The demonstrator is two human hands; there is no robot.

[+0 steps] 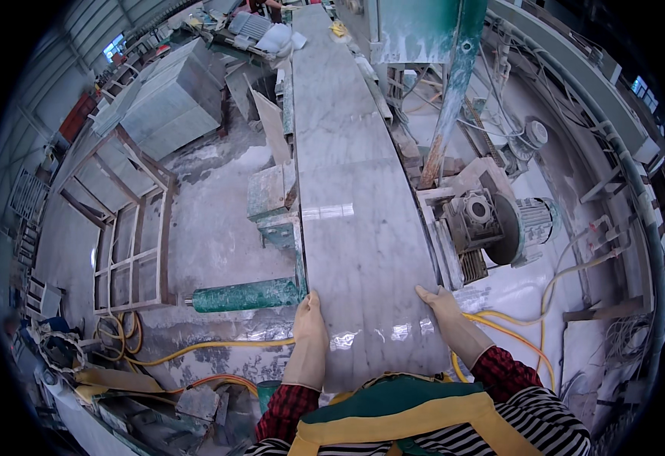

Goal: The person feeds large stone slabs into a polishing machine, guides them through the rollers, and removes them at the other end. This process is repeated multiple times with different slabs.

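Note:
A long, polished grey-white marble slab [363, 262] runs away from my body along a narrow machine bed, with light glinting off its near end. My left hand [307, 334], in a beige glove, grips its left edge close to me. At the right edge my right hand [446, 315], gloved alike, holds on with the thumb lying on the top face and the other fingers hidden past the edge. A second stretch of marble [332, 76] lies farther along the bed, beyond a faint seam.
Left of the slab a green roller [245, 295] sticks out, with a rusty metal frame [164, 251] behind it. A motor [534, 220] sits at the right. Yellow hoses [218, 344] cross the wet floor. Stacked stone slabs [169, 106] stand far left; part of another person [268, 6] shows at the far end.

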